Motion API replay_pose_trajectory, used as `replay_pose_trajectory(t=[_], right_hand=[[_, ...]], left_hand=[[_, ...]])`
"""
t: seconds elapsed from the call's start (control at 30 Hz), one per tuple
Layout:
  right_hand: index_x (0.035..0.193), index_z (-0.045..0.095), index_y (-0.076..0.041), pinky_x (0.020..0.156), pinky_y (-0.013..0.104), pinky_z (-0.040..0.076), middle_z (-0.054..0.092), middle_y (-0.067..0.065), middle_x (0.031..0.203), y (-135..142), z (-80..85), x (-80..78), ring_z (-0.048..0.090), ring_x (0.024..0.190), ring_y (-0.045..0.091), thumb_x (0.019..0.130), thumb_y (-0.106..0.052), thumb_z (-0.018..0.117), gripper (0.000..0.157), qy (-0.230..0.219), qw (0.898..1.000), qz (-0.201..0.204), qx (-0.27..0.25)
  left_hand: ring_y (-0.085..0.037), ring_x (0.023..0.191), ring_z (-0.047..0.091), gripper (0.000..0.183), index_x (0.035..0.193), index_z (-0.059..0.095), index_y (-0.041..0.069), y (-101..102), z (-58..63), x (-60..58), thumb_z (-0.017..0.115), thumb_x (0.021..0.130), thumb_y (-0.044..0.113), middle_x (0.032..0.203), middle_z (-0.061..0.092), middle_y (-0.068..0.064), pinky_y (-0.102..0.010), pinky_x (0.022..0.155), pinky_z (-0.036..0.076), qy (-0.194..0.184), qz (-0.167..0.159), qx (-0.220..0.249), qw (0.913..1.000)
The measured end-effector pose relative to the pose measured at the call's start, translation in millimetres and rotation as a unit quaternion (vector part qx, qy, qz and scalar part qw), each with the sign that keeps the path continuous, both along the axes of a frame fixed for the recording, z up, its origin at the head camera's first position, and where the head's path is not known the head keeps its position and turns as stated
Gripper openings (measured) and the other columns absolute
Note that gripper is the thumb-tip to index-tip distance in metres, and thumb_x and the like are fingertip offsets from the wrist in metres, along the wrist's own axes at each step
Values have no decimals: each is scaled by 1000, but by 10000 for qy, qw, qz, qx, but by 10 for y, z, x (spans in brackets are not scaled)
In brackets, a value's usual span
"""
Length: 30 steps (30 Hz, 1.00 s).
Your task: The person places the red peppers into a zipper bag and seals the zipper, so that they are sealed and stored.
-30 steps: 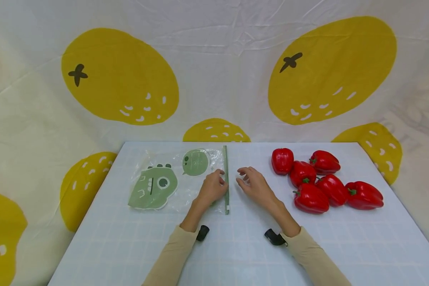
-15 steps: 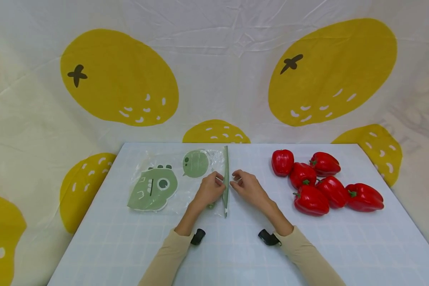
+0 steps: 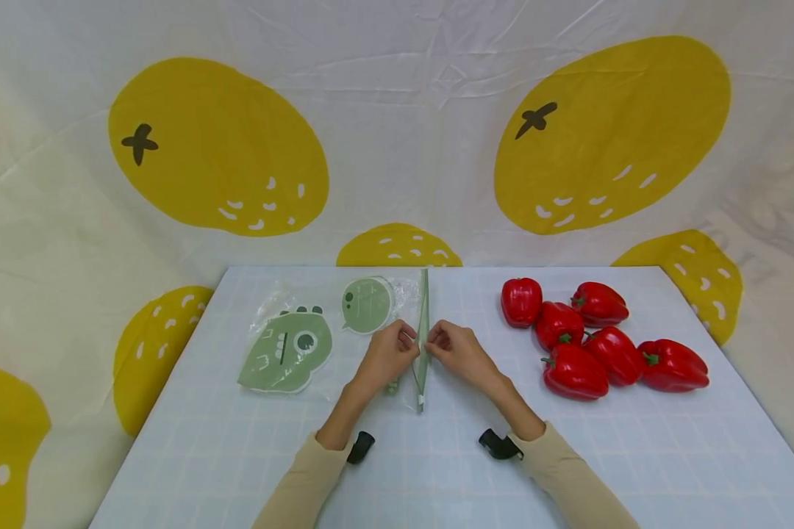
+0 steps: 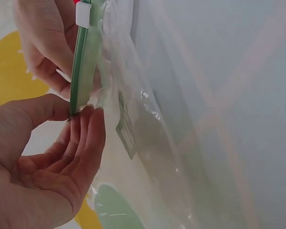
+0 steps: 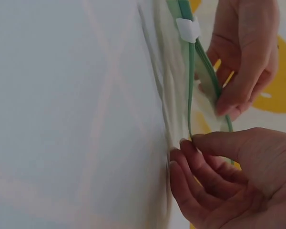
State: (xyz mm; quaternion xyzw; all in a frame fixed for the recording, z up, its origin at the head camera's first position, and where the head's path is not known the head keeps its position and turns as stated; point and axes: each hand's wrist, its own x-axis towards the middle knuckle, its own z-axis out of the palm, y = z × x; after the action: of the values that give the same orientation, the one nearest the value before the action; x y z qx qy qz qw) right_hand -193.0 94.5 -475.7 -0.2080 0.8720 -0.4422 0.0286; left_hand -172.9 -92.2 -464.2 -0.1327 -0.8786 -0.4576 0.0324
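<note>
A clear slider zip bag (image 3: 291, 360) printed with a green dinosaur lies flat on the table, its green-edged mouth toward the right. My left hand (image 3: 389, 354) pinches one green lip of the mouth between thumb and fingertips. Facing it, my right hand (image 3: 462, 354) pinches the other lip. In the right wrist view the two green strips (image 5: 190, 90) stand apart between the hands, forming a narrow gap below the white slider (image 5: 187, 29). The slider sits at the end of the zip nearest my body. The bag's inside is hidden in the head view.
Several red bell peppers (image 3: 574, 371) lie grouped on the right of the white table (image 3: 397, 485). Behind the table hangs a white cloth (image 3: 410, 147) with large yellow fruit prints. Black wrist cameras (image 3: 361, 447) sit at both sleeves.
My right hand has moved left to the bag's mouth and taken hold of its lip. The lips have parted and the mouth has lifted and shifted slightly. The peppers stay put.
</note>
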Motion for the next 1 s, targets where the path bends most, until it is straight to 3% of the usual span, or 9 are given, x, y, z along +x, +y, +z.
replay_pose_trajectory(t=[0.33, 0.6, 1.0], right_hand=[[99, 67, -1, 73, 27, 57, 70, 6, 87, 58, -2, -21, 65, 78, 17, 92, -2, 72, 9, -348, 9992, -191, -16], [99, 68, 0, 74, 28, 58, 69, 6, 88, 106, -13, -48, 64, 79, 17, 92, -1, 72, 8, -392, 9989, -252, -18], [97, 69, 1, 72, 25, 55, 69, 5, 84, 171, -32, -88, 63, 77, 15, 90, -1, 71, 7, -143, 9994, -300, 42]], left_hand=[[-16, 66, 66, 15, 96, 65, 1, 51, 102, 123, 71, 82, -3, 75, 68, -6, -26, 60, 55, 548, 534, -257, 9967], [-15, 61, 64, 14, 92, 65, 4, 81, 162, 199, 72, 81, 0, 70, 66, -3, -30, 59, 55, 1000, 1156, -370, 9876], [-15, 64, 68, 12, 91, 69, 5, 45, 243, 224, 73, 80, 2, 73, 67, -2, -28, 61, 57, 828, 1779, 754, 9777]])
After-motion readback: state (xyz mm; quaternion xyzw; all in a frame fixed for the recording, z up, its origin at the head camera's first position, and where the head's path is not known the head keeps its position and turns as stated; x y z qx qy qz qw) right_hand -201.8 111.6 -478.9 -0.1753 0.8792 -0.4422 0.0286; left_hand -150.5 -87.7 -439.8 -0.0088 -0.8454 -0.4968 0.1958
